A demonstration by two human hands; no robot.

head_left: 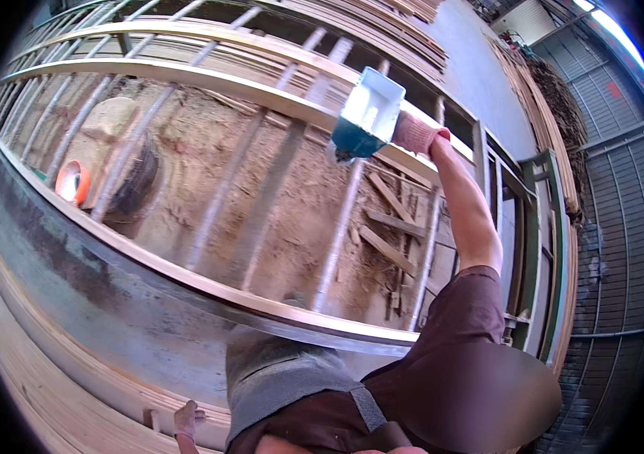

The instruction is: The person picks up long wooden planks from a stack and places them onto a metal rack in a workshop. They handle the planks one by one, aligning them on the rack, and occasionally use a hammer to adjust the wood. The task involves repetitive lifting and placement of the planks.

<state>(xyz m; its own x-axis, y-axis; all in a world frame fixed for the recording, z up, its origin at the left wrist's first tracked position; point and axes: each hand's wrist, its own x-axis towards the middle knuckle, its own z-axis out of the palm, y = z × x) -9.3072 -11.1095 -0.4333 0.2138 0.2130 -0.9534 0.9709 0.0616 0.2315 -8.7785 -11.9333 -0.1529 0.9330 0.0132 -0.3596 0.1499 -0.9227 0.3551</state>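
We look down at our two hands beside a long rack of metal bars point(339, 234). Our gloved right hand point(415, 135), arm stretched far forward, is closed around the side of a small box point(371, 110), blue-green outside and white inside. The box is tilted over the far strips point(208, 77); we cannot tell if it touches them. Gripping it by the side seems to keep its open mouth unblocked. What it contains is unclear.

Our left hand point(187, 418), low at the left, is just beside stacked boards point(61, 367); we cannot tell if it grips or touches anything. The near strip point(337, 321) runs along the rack's close edge. The strips lie across the bars, probably so each is supported along its length. Below, scrap wood point(386, 244) lies on ground covered in sawdust point(292, 216).
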